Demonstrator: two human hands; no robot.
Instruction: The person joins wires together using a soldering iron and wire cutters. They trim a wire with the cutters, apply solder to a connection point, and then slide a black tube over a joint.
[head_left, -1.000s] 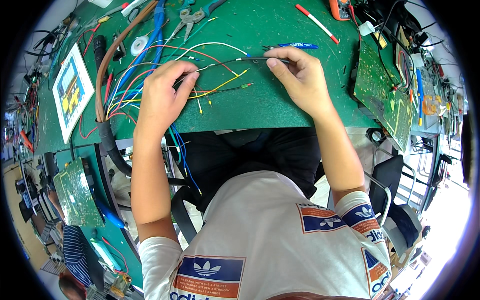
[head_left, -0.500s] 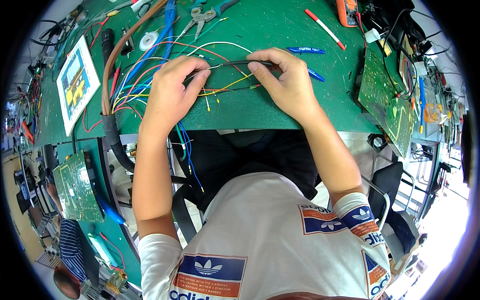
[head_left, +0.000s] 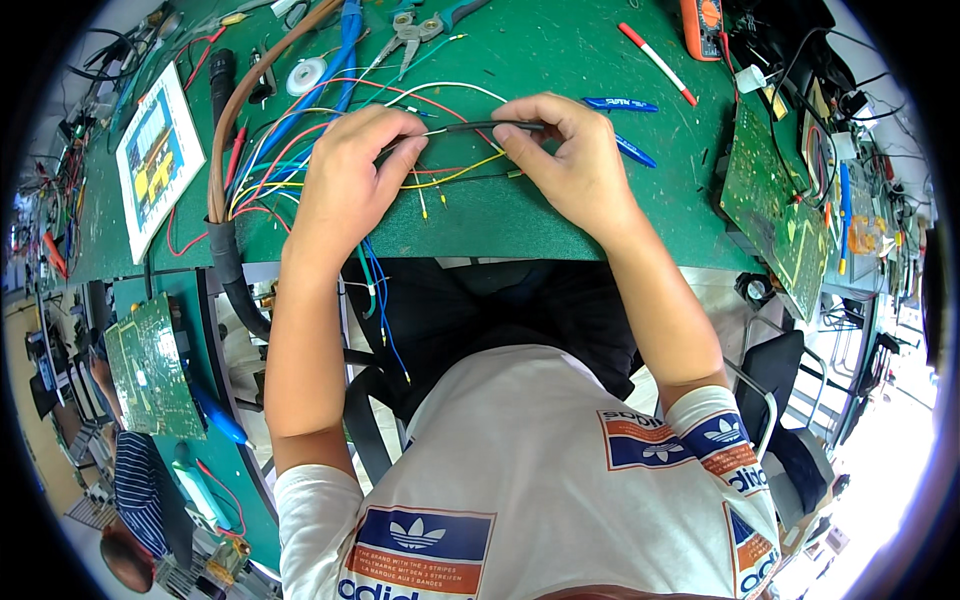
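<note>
A thin black tube [head_left: 473, 126] runs between my hands above the table's near edge. My right hand [head_left: 565, 165] pinches its right part between thumb and fingers. On the other side, my left hand [head_left: 360, 175] is closed on a thin wire [head_left: 436, 132], whose pale end meets the tube's left end. Whether the wire enters the tube is too small to tell. Loose coloured wires [head_left: 265, 185] fan out from a thick black-sleeved cable [head_left: 223, 245] left of my left hand. A yellow wire [head_left: 470, 168] passes below the tube, and blue wires [head_left: 385, 310] hang over the edge.
Pliers [head_left: 410, 35] and a white spool [head_left: 306, 75] lie beyond my hands. To the right are blue pens [head_left: 620, 104], a red-and-white marker [head_left: 657, 63], an orange multimeter [head_left: 703, 30] and a green circuit board [head_left: 770, 205]. A picture sheet [head_left: 160, 160] stands left. Another person [head_left: 140, 490] is at lower left.
Both hands keep their grips, with the wire and tube still end to end. The table and its things sit slightly shifted to the right in the view.
</note>
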